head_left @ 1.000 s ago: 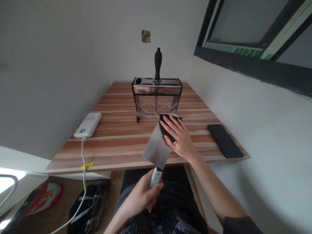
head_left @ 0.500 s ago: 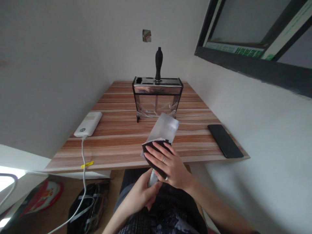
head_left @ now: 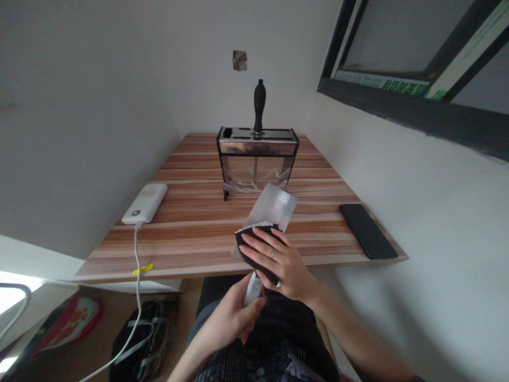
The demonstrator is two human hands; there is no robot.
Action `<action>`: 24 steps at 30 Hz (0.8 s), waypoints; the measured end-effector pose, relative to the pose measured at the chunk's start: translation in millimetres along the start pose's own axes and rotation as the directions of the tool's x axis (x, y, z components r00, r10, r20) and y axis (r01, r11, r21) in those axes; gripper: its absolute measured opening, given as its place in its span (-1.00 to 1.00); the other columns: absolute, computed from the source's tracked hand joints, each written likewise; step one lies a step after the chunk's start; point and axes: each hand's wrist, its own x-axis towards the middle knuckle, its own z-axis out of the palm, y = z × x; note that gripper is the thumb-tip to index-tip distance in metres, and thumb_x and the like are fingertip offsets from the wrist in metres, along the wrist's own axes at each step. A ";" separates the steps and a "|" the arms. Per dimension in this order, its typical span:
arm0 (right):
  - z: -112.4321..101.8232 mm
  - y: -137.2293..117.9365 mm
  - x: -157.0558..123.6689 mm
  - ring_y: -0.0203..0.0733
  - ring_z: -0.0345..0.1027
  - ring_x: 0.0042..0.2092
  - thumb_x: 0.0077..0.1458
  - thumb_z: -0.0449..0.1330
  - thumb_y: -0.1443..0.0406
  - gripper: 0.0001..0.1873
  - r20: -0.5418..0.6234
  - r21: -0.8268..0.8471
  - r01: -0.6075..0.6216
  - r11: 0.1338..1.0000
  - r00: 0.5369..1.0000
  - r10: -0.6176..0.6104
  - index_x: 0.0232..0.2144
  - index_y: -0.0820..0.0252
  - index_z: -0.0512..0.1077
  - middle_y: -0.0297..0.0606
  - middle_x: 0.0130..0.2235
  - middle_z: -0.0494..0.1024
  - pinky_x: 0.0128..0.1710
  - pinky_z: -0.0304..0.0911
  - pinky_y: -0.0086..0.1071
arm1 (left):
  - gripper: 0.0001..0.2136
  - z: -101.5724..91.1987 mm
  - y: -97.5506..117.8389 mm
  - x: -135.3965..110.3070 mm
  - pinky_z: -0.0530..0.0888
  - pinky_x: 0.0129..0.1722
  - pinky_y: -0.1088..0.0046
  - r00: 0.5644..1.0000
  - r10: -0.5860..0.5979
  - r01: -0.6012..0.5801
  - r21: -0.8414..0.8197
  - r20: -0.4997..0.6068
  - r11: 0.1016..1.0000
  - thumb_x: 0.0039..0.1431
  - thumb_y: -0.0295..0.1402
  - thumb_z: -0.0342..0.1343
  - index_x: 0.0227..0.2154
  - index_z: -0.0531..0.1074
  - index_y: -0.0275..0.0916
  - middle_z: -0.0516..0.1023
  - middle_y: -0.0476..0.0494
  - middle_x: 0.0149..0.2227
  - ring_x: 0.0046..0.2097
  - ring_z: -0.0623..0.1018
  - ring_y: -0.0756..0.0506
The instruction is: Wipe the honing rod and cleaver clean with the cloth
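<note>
My left hand (head_left: pixel 233 317) is closed round the handle of a broad steel cleaver (head_left: pixel 272 206), whose blade points away from me over the table's front edge. My right hand (head_left: pixel 280 262) lies on the lower part of the blade and presses a dark cloth (head_left: pixel 248 249) against it, fingers laid flat over the cloth. Behind the blade stands a clear knife block with a metal top (head_left: pixel 257 159), and one black-handled knife (head_left: pixel 259 109) sticks up out of it.
On the wooden table (head_left: pixel 191 223) a white power bank (head_left: pixel 145 203) lies at the left with a white cable (head_left: pixel 137 297) hanging over the edge. A black phone (head_left: pixel 368 229) lies at the right. Walls close in on both sides. Bags sit on the floor at lower left.
My right hand slid the cloth from the blade's far tip down to near the handle, then crept slightly back up. My left hand kept hold of the handle.
</note>
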 end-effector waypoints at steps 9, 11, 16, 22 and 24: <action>-12.3 44.2 5.4 -0.13 -0.13 0.34 0.29 -0.11 0.25 -0.51 -0.052 -0.042 -0.188 0.981 0.981 0.186 0.23 0.13 0.15 -0.29 0.30 0.14 0.29 -0.16 -0.09 | -0.68 3.0 -1.8 0.5 0.17 -0.77 0.71 0.999 -0.010 0.009 0.035 0.045 0.999 0.16 -0.07 0.07 -0.30 0.19 -0.22 0.16 0.21 -0.63 -0.71 0.16 0.15; -12.8 50.2 6.1 -0.13 -0.11 0.34 0.29 -0.12 0.25 -0.51 -0.088 -0.055 -0.236 0.970 0.969 0.231 0.24 0.12 0.14 -0.28 0.30 0.14 0.28 -0.15 -0.09 | -0.69 3.4 -0.9 0.0 0.17 -0.77 0.70 0.998 -0.014 0.011 0.047 0.057 0.999 0.17 -0.07 0.06 -0.30 0.19 -0.22 0.15 0.21 -0.63 -0.71 0.16 0.15; -10.3 49.5 4.5 -0.11 -0.11 0.34 0.28 -0.11 0.27 -0.51 -0.150 -0.082 -0.324 0.943 0.939 0.309 0.24 0.13 0.14 -0.26 0.30 0.15 0.28 -0.15 -0.08 | -0.69 5.5 1.8 -2.0 0.19 -0.77 0.70 0.997 -0.028 0.023 0.074 0.068 0.997 0.17 -0.07 0.06 -0.30 0.19 -0.21 0.14 0.21 -0.63 -0.71 0.16 0.14; -7.5 29.4 -3.2 -0.08 -0.14 0.35 0.26 -0.07 0.28 -0.49 -0.093 -0.068 -0.277 0.958 0.958 0.270 0.25 0.15 0.12 -0.24 0.31 0.13 0.28 -0.14 -0.07 | -0.69 6.3 0.5 -0.7 0.17 -0.77 0.70 0.997 -0.035 0.031 0.049 0.073 0.998 0.16 -0.07 0.07 -0.30 0.19 -0.22 0.16 0.21 -0.64 -0.72 0.15 0.15; -6.0 20.2 -5.5 -0.08 -0.14 0.35 0.25 -0.06 0.28 -0.48 -0.060 -0.053 -0.245 0.968 0.968 0.242 0.25 0.15 0.11 -0.24 0.31 0.13 0.28 -0.14 -0.06 | -0.68 5.9 0.3 -0.1 0.19 -0.77 0.70 0.997 -0.031 0.029 0.039 0.068 0.999 0.15 -0.07 0.07 -0.30 0.19 -0.22 0.16 0.22 -0.64 -0.72 0.15 0.15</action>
